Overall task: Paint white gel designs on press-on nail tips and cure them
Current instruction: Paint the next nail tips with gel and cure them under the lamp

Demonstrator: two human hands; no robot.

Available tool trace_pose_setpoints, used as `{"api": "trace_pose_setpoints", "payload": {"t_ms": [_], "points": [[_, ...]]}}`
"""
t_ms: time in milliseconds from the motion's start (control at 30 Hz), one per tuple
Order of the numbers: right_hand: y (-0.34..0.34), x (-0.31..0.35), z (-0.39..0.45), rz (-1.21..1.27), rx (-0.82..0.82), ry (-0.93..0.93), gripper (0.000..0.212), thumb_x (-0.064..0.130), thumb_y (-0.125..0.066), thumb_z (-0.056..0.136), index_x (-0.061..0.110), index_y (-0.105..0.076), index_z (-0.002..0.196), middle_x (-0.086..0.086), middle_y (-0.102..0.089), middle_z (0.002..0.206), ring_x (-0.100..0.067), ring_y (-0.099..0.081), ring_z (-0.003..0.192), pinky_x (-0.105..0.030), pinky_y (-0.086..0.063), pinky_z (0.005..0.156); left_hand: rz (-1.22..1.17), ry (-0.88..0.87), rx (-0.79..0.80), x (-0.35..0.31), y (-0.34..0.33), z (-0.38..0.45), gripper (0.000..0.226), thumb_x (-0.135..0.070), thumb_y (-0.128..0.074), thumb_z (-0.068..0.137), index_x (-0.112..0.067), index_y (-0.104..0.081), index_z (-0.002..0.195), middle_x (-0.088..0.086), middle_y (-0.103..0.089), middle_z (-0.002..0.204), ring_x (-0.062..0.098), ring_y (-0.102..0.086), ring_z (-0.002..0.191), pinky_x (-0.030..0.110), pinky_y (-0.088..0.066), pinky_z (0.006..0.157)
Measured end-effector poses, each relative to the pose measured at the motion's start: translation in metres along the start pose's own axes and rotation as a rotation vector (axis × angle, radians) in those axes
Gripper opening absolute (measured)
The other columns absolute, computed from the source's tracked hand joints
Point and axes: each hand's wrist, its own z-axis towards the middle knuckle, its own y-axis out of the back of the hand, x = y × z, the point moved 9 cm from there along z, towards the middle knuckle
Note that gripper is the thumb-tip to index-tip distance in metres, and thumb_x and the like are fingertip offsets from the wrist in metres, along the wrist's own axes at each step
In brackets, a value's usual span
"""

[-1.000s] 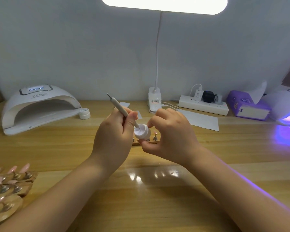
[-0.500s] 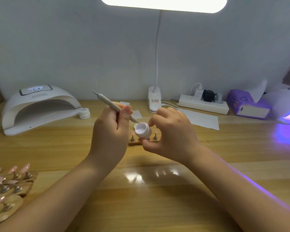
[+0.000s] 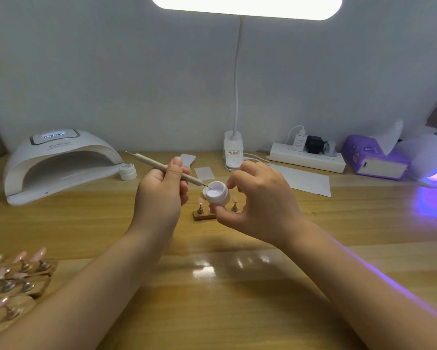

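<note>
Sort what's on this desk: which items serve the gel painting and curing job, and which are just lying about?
In use or needed:
left hand gripping the dotting pen
right hand holding the open gel jar
nail tips on the wooden stand
white curing lamp
lit curing lamp
spare tip stands

Lying about:
power strip
tissue box
paper sheet
small closed jar

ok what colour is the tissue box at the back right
Purple, with a white tissue sticking out of the purple tissue box; the head view shows it.
</note>
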Motion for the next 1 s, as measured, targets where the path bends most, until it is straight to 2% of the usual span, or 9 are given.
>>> {"api": "trace_pose_setpoints", "payload": {"t_ms": [167,467,833,1000], "points": [[0.001,-0.002,0.000,0.013,-0.011,-0.009,0.038,0.048,-0.071,0.075,0.011,-0.066,0.083,-0.001,-0.058,0.080,-0.020,-0.049,0.072,-0.036,-0.043,0.063,-0.052,0.095,-0.024,0.010,0.004,0.003,0.032,-0.034,-0.050,0.099,-0.016,-0.063,0.076,-0.011,-0.051,0.051,0.003,-0.048,0.050,0.017,-0.043,0.049],[0.001,-0.001,-0.001,0.024,-0.010,-0.004,0.039,0.050,-0.069,0.076,0.011,-0.066,0.084,-0.001,-0.058,0.079,-0.019,-0.049,0.072,-0.036,-0.044,0.063,-0.110,0.157,-0.003,0.014,-0.001,0.002,0.030,-0.034,-0.051,0.098,-0.016,-0.063,0.076,-0.009,-0.052,0.052,0.003,-0.048,0.047,0.019,-0.044,0.049],[0.001,-0.004,0.000,0.055,-0.032,-0.008,0.038,0.050,-0.069,0.077,0.012,-0.067,0.085,0.000,-0.058,0.080,-0.016,-0.049,0.072,-0.034,-0.045,0.061,-0.112,0.166,0.005,0.015,-0.002,-0.001,0.030,-0.033,-0.050,0.099,-0.016,-0.063,0.079,-0.009,-0.053,0.053,0.005,-0.048,0.049,0.024,-0.044,0.054],[0.007,-0.010,0.001,0.050,-0.065,-0.040,0.037,0.047,-0.070,0.077,0.011,-0.066,0.083,-0.001,-0.057,0.079,-0.018,-0.049,0.072,-0.034,-0.044,0.063,-0.206,0.173,-0.004,0.015,-0.001,-0.001,0.029,-0.032,-0.050,0.099,-0.017,-0.066,0.080,-0.007,-0.058,0.055,0.005,-0.052,0.051,0.022,-0.044,0.055]]}}
